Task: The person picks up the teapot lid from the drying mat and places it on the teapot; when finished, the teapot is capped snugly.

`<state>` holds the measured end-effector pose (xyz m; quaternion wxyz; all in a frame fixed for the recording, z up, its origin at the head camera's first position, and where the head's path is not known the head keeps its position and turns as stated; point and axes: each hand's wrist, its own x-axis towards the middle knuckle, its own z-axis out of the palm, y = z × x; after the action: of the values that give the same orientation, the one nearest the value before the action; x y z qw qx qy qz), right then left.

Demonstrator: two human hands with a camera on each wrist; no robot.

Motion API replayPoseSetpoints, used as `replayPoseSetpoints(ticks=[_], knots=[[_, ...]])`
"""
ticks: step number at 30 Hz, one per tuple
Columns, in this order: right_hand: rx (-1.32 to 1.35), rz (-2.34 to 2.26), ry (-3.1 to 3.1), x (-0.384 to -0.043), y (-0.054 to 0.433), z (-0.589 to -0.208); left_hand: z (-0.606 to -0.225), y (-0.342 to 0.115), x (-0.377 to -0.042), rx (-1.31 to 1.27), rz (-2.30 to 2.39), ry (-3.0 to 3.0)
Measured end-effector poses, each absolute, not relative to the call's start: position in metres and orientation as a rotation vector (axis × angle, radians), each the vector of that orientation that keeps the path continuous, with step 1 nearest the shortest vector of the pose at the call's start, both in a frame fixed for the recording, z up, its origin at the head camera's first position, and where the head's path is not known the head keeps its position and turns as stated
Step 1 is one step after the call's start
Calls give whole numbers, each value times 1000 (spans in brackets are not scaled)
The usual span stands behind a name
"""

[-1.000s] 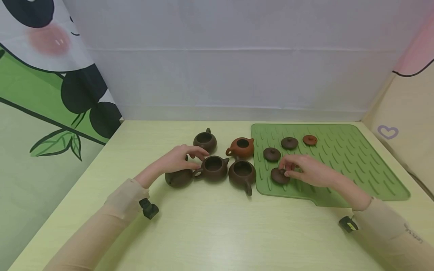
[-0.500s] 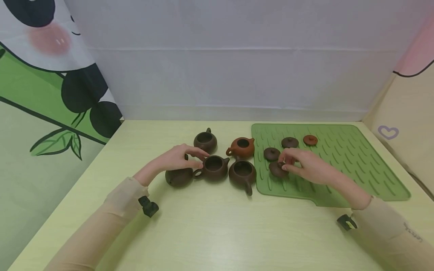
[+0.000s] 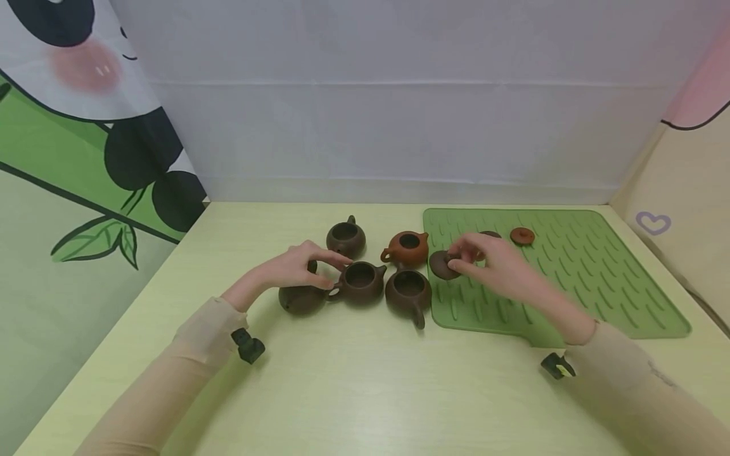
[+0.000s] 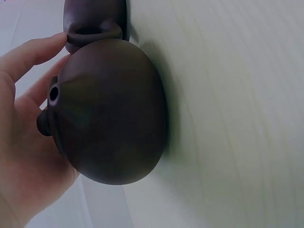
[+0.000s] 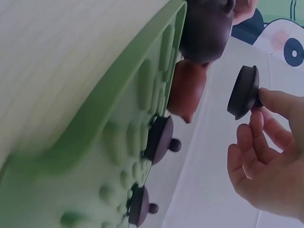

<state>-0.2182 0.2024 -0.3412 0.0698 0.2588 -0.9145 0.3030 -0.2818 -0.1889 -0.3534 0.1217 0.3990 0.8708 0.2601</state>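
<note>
Between thumb and fingers, my right hand (image 3: 499, 265) pinches a dark brown teapot lid (image 3: 439, 265) by its knob, over the left part of the green mat (image 3: 599, 272). The right wrist view shows this lid (image 5: 242, 92) tilted and clear of the mat. My left hand (image 3: 288, 266) reaches over a lidded dark teapot (image 3: 302, 300). Its fingers stretch to the uncovered middle teapot (image 3: 363, 288), index finger at the rim and thumb at the handle. In the left wrist view a fingertip meets that handle (image 4: 95, 34), while the lidded teapot (image 4: 109, 114) hides part of the hand.
Other lidless teapots stand close by: a dark one (image 3: 346, 240) behind, a reddish one (image 3: 409, 251) at the mat's edge, and a dark one (image 3: 408, 296) in front. A reddish lid (image 3: 522, 236) and dark lids (image 5: 160, 140) lie on the mat.
My right hand has lifted the front dark lid off the mat and carried it left and farther back. The left thumb has shifted slightly; the teapots have kept their places.
</note>
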Motion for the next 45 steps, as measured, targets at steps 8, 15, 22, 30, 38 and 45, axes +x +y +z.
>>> replayPoseSetpoints(ticks=[8, 15, 22, 30, 38, 45], knots=[[745, 1072, -2694, -222, 177, -336, -354, -191, -282, 1170, 792, 2529], [763, 1168, -2650, -225, 153, -332, -356, -197, -275, 1154, 782, 2608], [795, 1253, -2597, -229, 126, -331, -360, -198, -273, 1223, 832, 2605], [781, 1329, -2591, -232, 101, -336, -360, -198, -271, 1179, 903, 2580], [738, 1385, -2603, -234, 87, -344, -361, -199, -271, 1169, 933, 2548], [740, 1418, -2615, -234, 77, -347, -362, -201, -272, 1170, 955, 2525]])
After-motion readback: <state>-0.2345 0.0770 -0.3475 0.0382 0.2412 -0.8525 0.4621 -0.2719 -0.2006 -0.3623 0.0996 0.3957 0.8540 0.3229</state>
